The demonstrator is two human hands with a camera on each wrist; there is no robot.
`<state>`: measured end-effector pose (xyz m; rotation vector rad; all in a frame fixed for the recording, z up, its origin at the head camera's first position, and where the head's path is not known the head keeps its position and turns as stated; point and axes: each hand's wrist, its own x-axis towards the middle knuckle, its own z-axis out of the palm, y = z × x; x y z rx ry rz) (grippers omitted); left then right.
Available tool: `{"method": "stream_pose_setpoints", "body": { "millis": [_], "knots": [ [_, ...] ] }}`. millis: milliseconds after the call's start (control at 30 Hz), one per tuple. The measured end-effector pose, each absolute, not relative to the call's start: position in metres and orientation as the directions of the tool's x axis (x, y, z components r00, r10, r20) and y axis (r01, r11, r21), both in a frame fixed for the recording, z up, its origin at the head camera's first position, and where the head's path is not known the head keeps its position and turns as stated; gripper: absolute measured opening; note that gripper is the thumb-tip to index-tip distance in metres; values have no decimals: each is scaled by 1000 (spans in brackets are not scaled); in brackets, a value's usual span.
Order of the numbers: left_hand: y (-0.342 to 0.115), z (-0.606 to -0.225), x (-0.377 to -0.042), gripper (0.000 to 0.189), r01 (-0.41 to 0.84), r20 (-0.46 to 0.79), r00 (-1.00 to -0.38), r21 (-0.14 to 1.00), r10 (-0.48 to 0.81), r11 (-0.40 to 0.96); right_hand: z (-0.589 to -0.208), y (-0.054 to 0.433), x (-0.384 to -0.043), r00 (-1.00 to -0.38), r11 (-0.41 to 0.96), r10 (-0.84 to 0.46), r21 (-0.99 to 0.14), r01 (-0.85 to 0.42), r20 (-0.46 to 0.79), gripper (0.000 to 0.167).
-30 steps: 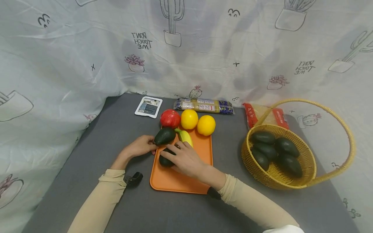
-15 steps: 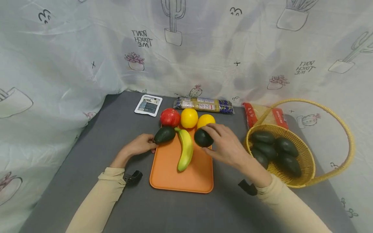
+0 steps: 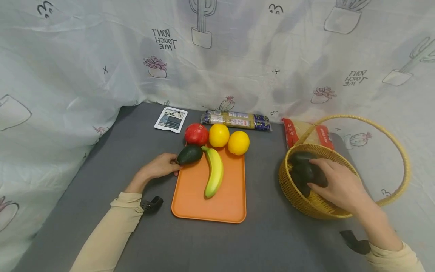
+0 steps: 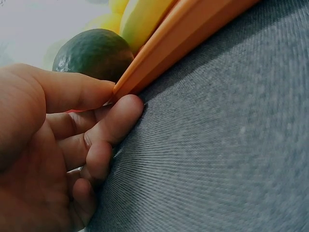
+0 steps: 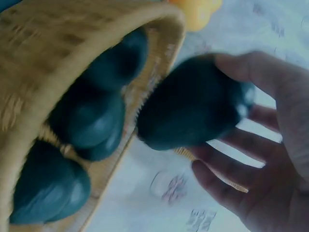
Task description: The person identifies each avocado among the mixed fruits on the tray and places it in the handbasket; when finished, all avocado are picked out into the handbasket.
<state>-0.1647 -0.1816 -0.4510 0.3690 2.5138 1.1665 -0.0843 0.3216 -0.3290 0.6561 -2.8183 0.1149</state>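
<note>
My left hand (image 3: pixel 161 165) pinches the left edge of the orange tray (image 3: pixel 198 207); in the left wrist view the thumb lies on the rim (image 4: pixel 126 86) with a finger against its outer side. Close to those fingers, a dark green avocado (image 3: pixel 190 154) lies at the tray's upper left corner. A banana (image 3: pixel 215 174) lies lengthwise on the tray. Over the wicker basket (image 3: pixel 299 204), my right hand (image 3: pixel 344 189) grips another avocado (image 5: pixel 193 104) between thumb and fingers. Several more avocados (image 5: pixel 89 116) lie inside the basket.
A red pomegranate (image 3: pixel 196 134) and two round yellow fruits (image 3: pixel 219 135) line the tray's far end. Behind them lie a white packet (image 3: pixel 171 119) and a long noodle-like pack (image 3: pixel 236 120). A red bag (image 3: pixel 307 132) is behind the basket, whose tall handle (image 3: pixel 395 141) arches up.
My right hand has lifted an avocado off the tray beside the banana and carried it right, over the basket. My left hand has stayed at the tray's edge.
</note>
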Motion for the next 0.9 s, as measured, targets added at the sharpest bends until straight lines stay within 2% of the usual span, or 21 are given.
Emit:
{"method": "stream_pose_setpoints", "body": {
  "millis": [233, 500, 767, 900],
  "knots": [
    [-181, -446, -162, 15, 85, -198, -909, 772, 366, 630, -334, 346, -74, -899, 901, -434, 14, -434, 59, 66],
    [-181, -447, -162, 15, 83, -196, -911, 775, 364, 626, -346, 361, -73, -927, 940, -340, -19, -342, -157, 65],
    [-181, -446, -160, 16, 88, -192, -908, 781, 372, 618, -367, 366, -78, -910, 919, -391, -8, -394, -139, 52],
    [-180, -444, -160, 15, 90, -191, -908, 781, 373, 618, -368, 366, -79, -909, 919, -391, -8, -395, -146, 52]
  ]
}}
